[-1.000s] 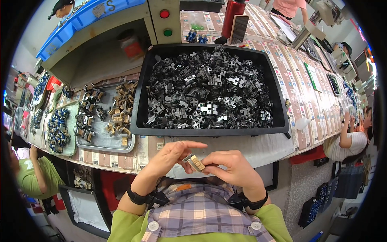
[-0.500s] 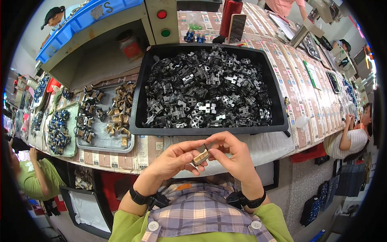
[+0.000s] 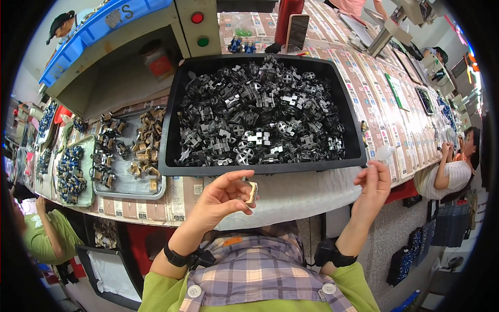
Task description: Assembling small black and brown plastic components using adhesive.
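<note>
Part, tan with a metallic edge, sits just below the middle of the frame, at the fingertips of the left hand. Its long axis runs nearly up and down the frame, the top leaning slightly right. The left hand is the nearer of the two: it pinches the part from the left side, thumb below, the index finger stretched out above, the palm otherwise open. The right hand is well apart, toward the right of the frame, its fingers loosely curled; it looks released, with nothing visible in its grasp, though the inside of the palm is partly hidden. From the right hand, the part lies to the left and a little lower in the frame.

Just above the left hand, the bin fills the centre of the frame, heaped with dark pieces. Close above the right hand's fingertips is a whitish bulb on the counter; whether they touch I cannot tell. Left of the bin, the metal tray bears tan and dark pieces, and a green tray beside it holds blue ones. Farther up, beyond the bin, stand a phone and a red bottle.
</note>
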Tool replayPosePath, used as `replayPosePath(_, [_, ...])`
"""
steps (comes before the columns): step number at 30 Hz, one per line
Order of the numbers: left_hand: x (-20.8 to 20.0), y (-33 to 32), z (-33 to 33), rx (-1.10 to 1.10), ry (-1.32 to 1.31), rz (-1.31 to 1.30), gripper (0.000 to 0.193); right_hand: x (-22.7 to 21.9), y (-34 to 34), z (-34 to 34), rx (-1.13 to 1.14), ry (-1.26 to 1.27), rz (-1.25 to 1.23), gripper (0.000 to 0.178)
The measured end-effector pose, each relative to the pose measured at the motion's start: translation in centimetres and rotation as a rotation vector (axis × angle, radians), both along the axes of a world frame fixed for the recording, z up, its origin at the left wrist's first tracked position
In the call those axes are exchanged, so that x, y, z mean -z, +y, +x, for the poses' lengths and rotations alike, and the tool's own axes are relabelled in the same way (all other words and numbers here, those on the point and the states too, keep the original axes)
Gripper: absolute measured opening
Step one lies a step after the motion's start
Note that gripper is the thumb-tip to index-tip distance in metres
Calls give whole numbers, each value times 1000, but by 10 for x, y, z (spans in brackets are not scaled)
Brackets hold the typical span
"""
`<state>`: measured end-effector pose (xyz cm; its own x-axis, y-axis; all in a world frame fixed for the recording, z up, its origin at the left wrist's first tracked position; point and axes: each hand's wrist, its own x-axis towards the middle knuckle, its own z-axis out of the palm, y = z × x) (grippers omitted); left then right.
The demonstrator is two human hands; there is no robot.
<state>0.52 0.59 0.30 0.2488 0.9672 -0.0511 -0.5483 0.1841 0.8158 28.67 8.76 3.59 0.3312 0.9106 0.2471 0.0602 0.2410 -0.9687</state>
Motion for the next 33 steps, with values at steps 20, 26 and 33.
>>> replayPosePath(20, [-21, -7, 10, -507, 789, 395, 82, 0, -23, -116, -968, 260, -241, 28])
replayPosePath(26, [-20, -21, 3, -594, 727, 376, 72, -5, -27, -121, -1067, 320, -274, 33])
replayPosePath(33, [-26, -21, -18, -672, 714, 405, 52, -5, -16, -152, -1191, 396, -287, 30])
